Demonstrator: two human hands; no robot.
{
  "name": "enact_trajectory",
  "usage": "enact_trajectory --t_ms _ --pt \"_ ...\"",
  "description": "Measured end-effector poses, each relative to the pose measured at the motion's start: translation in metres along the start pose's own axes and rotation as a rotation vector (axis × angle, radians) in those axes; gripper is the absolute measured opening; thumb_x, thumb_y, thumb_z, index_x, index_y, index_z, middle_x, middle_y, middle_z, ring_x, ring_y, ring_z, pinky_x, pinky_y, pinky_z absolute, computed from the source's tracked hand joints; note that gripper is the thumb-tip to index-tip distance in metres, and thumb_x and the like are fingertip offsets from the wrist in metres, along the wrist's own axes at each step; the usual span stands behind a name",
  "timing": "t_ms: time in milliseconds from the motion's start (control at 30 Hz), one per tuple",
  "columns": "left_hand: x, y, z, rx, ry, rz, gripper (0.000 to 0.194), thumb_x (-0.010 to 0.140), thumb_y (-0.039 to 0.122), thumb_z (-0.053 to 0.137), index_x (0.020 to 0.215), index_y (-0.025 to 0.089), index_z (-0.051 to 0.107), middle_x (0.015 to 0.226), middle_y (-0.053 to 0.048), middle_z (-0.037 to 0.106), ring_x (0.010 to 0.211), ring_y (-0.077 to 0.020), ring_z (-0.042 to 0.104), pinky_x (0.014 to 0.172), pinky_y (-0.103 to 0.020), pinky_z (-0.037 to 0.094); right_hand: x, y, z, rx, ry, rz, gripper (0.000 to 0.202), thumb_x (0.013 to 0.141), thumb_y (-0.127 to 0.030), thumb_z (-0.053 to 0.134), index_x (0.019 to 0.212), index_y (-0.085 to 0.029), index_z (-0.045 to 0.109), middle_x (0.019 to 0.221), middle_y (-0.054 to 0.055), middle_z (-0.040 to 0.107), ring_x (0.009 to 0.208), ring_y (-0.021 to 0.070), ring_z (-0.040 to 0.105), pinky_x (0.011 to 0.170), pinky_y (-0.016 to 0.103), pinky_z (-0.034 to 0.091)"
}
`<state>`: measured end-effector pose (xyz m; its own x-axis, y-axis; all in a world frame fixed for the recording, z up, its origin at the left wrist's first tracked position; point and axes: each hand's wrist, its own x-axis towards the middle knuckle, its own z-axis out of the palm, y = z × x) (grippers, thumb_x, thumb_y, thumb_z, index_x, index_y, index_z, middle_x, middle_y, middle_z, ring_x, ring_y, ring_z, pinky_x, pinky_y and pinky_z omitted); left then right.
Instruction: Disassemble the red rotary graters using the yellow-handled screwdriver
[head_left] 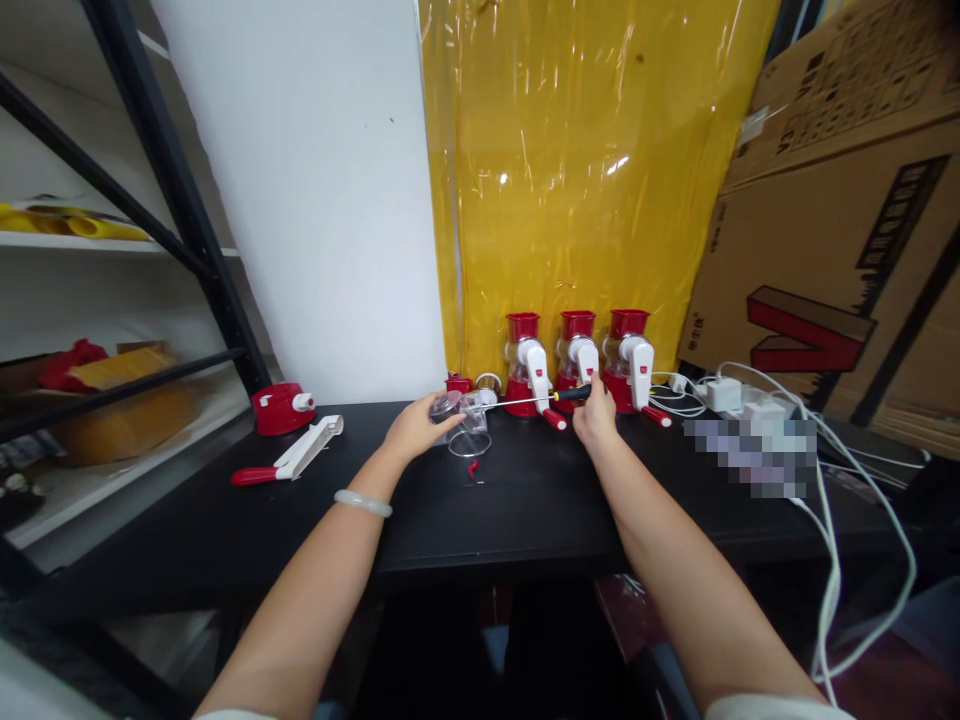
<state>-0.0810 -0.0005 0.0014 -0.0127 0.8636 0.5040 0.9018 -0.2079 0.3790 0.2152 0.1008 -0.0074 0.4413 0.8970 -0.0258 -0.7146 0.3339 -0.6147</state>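
My left hand [418, 426] is closed on a clear plastic housing [469, 440] that lies on its side on the black table. In my right hand [595, 412] is a screwdriver [574, 393] with a black and yellow handle. Its long metal shaft points left, and the tip meets the housing's side; whether it sits in a screw is too small to tell. A small red part [472, 468] lies just in front of the housing. Behind it are a red piece [458, 384] and a round metal drum [489, 384], partly hidden.
Three red and white rotary graters [524, 365] stand along the back. To the left lie a red base [282, 410] and a white crank handle [309, 448] with a red grip. White cables and chargers [724, 394] cover the right end, before a large cardboard box [832, 240].
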Motion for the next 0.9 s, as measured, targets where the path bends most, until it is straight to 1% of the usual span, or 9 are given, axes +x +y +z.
enact_trajectory --t_ms 67,133,233,333,433,567,667,767,900 --pt "0.000 -0.001 0.000 -0.004 -0.004 0.001 0.070 0.078 0.067 0.057 0.132 0.023 0.054 0.130 -0.007 0.062 0.116 -0.0265 0.059 0.097 -0.034 0.046 0.004 0.004 -0.003 -0.065 0.008 -0.073 0.023 0.076 -0.036 0.069 0.078 -0.021 0.051 0.065 -0.007 0.054 0.058 0.0089 0.054 0.052 0.020 0.046" --pt "0.001 -0.001 0.001 -0.014 -0.002 -0.002 0.069 0.078 0.067 0.057 0.132 0.023 0.054 0.130 -0.007 0.062 0.116 -0.0263 0.059 0.097 -0.034 0.046 0.008 0.007 -0.006 -0.156 -0.004 -0.106 0.024 0.076 -0.038 0.068 0.077 -0.021 0.052 0.062 -0.008 0.053 0.054 0.0083 0.052 0.048 0.019 0.044" --pt "0.001 -0.002 0.001 -0.023 0.007 -0.002 0.070 0.077 0.067 0.058 0.131 0.022 0.055 0.129 -0.008 0.063 0.115 -0.0265 0.060 0.097 -0.034 0.046 0.010 0.008 -0.009 -0.271 -0.025 -0.084 0.024 0.079 -0.040 0.065 0.075 -0.022 0.050 0.051 -0.010 0.044 0.042 0.0080 0.042 0.037 0.019 0.036" --pt "0.000 -0.001 0.000 -0.027 0.008 0.002 0.069 0.078 0.066 0.058 0.131 0.022 0.055 0.128 -0.007 0.063 0.114 -0.0261 0.060 0.096 -0.034 0.046 0.006 0.006 -0.006 -0.231 -0.011 -0.022 0.027 0.080 -0.039 0.066 0.072 -0.023 0.046 0.046 -0.012 0.037 0.036 0.0076 0.036 0.034 0.019 0.032" --pt "0.000 0.000 0.000 -0.028 0.002 -0.006 0.068 0.078 0.065 0.058 0.131 0.022 0.055 0.129 -0.007 0.063 0.115 -0.0259 0.060 0.097 -0.034 0.046 0.001 0.004 -0.002 -0.147 -0.010 0.006 0.031 0.078 -0.037 0.070 0.071 -0.023 0.043 0.047 -0.011 0.039 0.038 0.0072 0.039 0.037 0.019 0.035" --pt "0.000 -0.001 0.000 -0.021 -0.002 -0.003 0.070 0.078 0.066 0.058 0.132 0.022 0.054 0.129 -0.008 0.062 0.116 -0.0262 0.059 0.097 -0.035 0.046 -0.001 0.002 0.000 -0.136 -0.064 -0.007 0.031 0.077 -0.036 0.070 0.068 -0.021 0.045 0.049 -0.009 0.046 0.043 0.0070 0.045 0.042 0.019 0.039" --pt "0.000 -0.002 0.001 -0.027 0.004 0.006 0.070 0.078 0.067 0.057 0.132 0.022 0.055 0.129 -0.008 0.062 0.116 -0.0264 0.059 0.097 -0.035 0.046 -0.001 0.002 -0.001 -0.133 -0.046 -0.012 0.025 0.076 -0.030 0.069 0.070 -0.020 0.047 0.053 -0.008 0.051 0.048 0.0076 0.049 0.043 0.018 0.040" --pt "0.000 -0.001 0.001 -0.030 0.005 -0.001 0.070 0.077 0.066 0.059 0.131 0.022 0.055 0.130 -0.008 0.062 0.116 -0.0265 0.059 0.098 -0.035 0.045 -0.001 0.002 -0.001 -0.073 -0.029 0.009 0.017 0.075 -0.023 0.064 0.074 -0.020 0.048 0.060 -0.005 0.058 0.057 0.0104 0.057 0.048 0.020 0.045" --pt "0.000 0.000 0.000 -0.037 0.008 0.005 0.068 0.078 0.065 0.059 0.131 0.023 0.055 0.130 -0.008 0.062 0.116 -0.0262 0.059 0.098 -0.035 0.045 -0.001 -0.003 -0.004 0.008 -0.128 0.105 0.010 0.076 -0.025 0.055 0.076 -0.020 0.047 0.071 0.000 0.066 0.067 0.0129 0.062 0.055 0.023 0.050"
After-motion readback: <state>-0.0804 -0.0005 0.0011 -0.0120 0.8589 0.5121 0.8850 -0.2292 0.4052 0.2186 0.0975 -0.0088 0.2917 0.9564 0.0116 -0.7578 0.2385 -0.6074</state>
